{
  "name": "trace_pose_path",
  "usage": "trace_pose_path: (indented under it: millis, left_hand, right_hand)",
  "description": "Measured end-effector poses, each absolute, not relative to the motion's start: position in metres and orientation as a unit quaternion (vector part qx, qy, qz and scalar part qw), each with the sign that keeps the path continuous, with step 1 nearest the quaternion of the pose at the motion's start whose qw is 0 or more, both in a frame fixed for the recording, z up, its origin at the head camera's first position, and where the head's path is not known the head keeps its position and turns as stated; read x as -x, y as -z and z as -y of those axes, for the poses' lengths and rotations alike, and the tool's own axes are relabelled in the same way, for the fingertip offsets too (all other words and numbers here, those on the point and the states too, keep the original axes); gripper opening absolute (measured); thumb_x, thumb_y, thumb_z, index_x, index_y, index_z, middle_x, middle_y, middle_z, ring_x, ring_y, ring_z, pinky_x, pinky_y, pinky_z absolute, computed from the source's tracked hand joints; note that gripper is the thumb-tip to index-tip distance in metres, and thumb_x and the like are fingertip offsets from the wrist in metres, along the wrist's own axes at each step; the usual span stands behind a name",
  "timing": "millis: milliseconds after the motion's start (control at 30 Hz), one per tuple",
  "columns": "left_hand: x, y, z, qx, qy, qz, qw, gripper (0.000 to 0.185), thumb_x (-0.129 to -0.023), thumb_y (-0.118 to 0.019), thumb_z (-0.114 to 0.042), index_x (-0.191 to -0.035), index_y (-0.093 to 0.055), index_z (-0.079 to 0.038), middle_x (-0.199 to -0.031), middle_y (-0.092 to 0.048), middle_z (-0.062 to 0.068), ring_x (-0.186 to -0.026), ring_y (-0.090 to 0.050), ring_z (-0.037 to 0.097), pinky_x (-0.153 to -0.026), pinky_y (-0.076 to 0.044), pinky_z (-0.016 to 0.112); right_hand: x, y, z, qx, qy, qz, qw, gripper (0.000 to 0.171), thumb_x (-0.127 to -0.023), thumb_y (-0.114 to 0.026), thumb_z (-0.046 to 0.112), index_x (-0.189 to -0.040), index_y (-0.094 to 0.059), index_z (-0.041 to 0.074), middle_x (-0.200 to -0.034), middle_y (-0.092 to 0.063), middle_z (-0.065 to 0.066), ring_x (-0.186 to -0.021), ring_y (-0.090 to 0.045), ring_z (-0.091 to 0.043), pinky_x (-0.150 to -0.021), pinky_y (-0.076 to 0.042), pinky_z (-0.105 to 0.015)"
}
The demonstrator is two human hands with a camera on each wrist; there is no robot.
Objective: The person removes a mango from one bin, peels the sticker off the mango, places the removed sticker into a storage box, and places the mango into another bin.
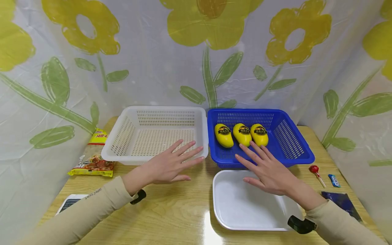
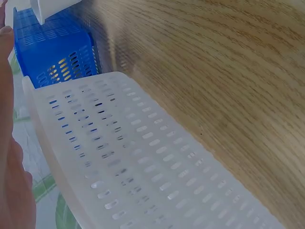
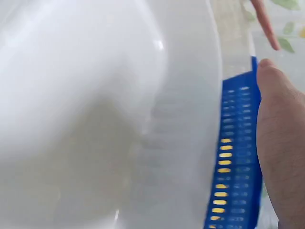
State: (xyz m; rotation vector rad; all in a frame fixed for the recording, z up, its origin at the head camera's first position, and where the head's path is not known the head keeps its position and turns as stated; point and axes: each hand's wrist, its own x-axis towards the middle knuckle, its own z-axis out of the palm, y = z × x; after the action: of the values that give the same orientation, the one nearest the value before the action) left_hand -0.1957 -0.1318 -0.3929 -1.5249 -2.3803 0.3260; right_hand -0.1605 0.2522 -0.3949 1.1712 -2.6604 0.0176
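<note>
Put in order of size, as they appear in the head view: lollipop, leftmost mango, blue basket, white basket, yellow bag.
1. Blue basket and white basket: they look alike, so I do not rank them
2. Yellow bag
3. Leftmost mango
4. Lollipop

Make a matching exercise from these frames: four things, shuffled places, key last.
1. yellow oval fruits with black labels
2. smooth white rectangular tray
3. round red lollipop on a pale stick
4. yellow-ended plastic food bag

A. beside the small blue packet
B. left of the white perforated plastic basket
C. inside the blue perforated plastic basket
D. partly beneath the right hand

Pairs: 1-C, 2-D, 3-A, 4-B
</note>
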Motion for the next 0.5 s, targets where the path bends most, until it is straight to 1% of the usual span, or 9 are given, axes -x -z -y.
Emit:
trace_pose_path:
  millis: [67,133,200,267,333,400,433,467,500]
  left_hand:
    - [0.195,0.392,0.133,0.526,-0.099,0.832,0.142,0.072,-0.099,-0.043,-0.057,-0.157,-0.021,-0.021,-0.163,-0.01,0.008,-0.149,-0.008,0.032,-0.117,-0.011,0.056]
    - [0.195,0.39,0.136,0.519,-0.079,0.84,0.138,0.07,-0.1,-0.045,-0.053,-0.157,-0.022,-0.02,-0.163,-0.01,0.009,-0.149,-0.008,0.032,-0.116,-0.012,0.057]
    - [0.193,0.388,0.139,0.508,-0.053,0.85,0.131,0.068,-0.1,-0.047,-0.048,-0.157,-0.022,-0.019,-0.163,-0.01,0.01,-0.149,-0.006,0.032,-0.116,-0.013,0.058]
    - [0.192,0.386,0.142,0.495,-0.021,0.86,0.122,0.066,-0.101,-0.048,-0.044,-0.157,-0.023,-0.018,-0.163,-0.011,0.01,-0.149,-0.007,0.033,-0.115,-0.015,0.058]
    - [0.19,0.384,0.145,0.481,0.012,0.87,0.11,0.064,-0.102,-0.048,-0.041,-0.156,-0.024,-0.018,-0.163,-0.011,0.01,-0.149,-0.007,0.033,-0.115,-0.016,0.059]
    - [0.188,0.383,0.148,0.467,0.048,0.878,0.092,0.062,-0.102,-0.048,-0.038,-0.156,-0.025,-0.018,-0.163,-0.01,0.009,-0.149,-0.006,0.032,-0.115,-0.015,0.059]
    - [0.187,0.383,0.149,0.46,0.067,0.882,0.084,0.061,-0.103,-0.048,-0.037,-0.156,-0.025,-0.018,-0.163,-0.01,0.009,-0.149,-0.006,0.032,-0.116,-0.014,0.058]
    - [0.186,0.382,0.15,0.453,0.083,0.884,0.079,0.06,-0.103,-0.047,-0.036,-0.156,-0.026,-0.017,-0.163,-0.011,0.009,-0.149,-0.006,0.031,-0.116,-0.014,0.058]
    - [0.186,0.382,0.151,0.447,0.1,0.886,0.073,0.059,-0.103,-0.047,-0.035,-0.155,-0.027,-0.017,-0.163,-0.012,0.008,-0.149,-0.007,0.031,-0.116,-0.014,0.057]
  right_hand:
    - [0.16,0.388,-0.254,-0.38,-0.069,0.917,0.102,0.064,-0.099,-0.053,0.044,-0.154,-0.031,0.021,-0.16,-0.022,-0.01,-0.148,-0.012,-0.034,-0.115,-0.018,-0.058]
    - [0.16,0.38,-0.262,-0.342,-0.152,0.922,0.102,0.057,-0.099,-0.058,0.033,-0.15,-0.039,0.017,-0.157,-0.03,-0.01,-0.145,-0.021,-0.034,-0.112,-0.024,-0.058]
    - [0.161,0.372,-0.277,-0.29,-0.247,0.917,0.118,0.05,-0.097,-0.061,0.021,-0.144,-0.048,0.011,-0.153,-0.037,-0.011,-0.141,-0.029,-0.036,-0.11,-0.027,-0.058]
    - [0.163,0.366,-0.3,-0.232,-0.31,0.909,0.154,0.043,-0.096,-0.062,0.013,-0.137,-0.054,0.004,-0.149,-0.041,-0.016,-0.137,-0.034,-0.041,-0.11,-0.028,-0.056]
    - [0.162,0.364,-0.329,-0.17,-0.327,0.915,0.164,0.043,-0.097,-0.06,0.014,-0.136,-0.053,-0.002,-0.151,-0.036,-0.022,-0.137,-0.03,-0.048,-0.11,-0.025,-0.061]
    - [0.16,0.367,-0.358,-0.119,-0.344,0.92,0.144,0.048,-0.099,-0.057,0.016,-0.139,-0.045,-0.008,-0.152,-0.026,-0.03,-0.137,-0.022,-0.054,-0.108,-0.019,-0.067]
    - [0.158,0.37,-0.372,-0.101,-0.348,0.923,0.128,0.052,-0.1,-0.057,0.018,-0.141,-0.042,-0.009,-0.153,-0.022,-0.032,-0.139,-0.016,-0.053,-0.113,-0.021,-0.058]
    - [0.157,0.374,-0.384,-0.09,-0.345,0.928,0.107,0.055,-0.101,-0.055,0.02,-0.143,-0.038,-0.009,-0.153,-0.019,-0.033,-0.138,-0.015,-0.055,-0.114,-0.025,-0.05]
    - [0.155,0.379,-0.394,-0.078,-0.349,0.93,0.08,0.057,-0.102,-0.054,0.023,-0.146,-0.034,-0.007,-0.154,-0.018,-0.033,-0.138,-0.016,-0.055,-0.114,-0.03,-0.038]
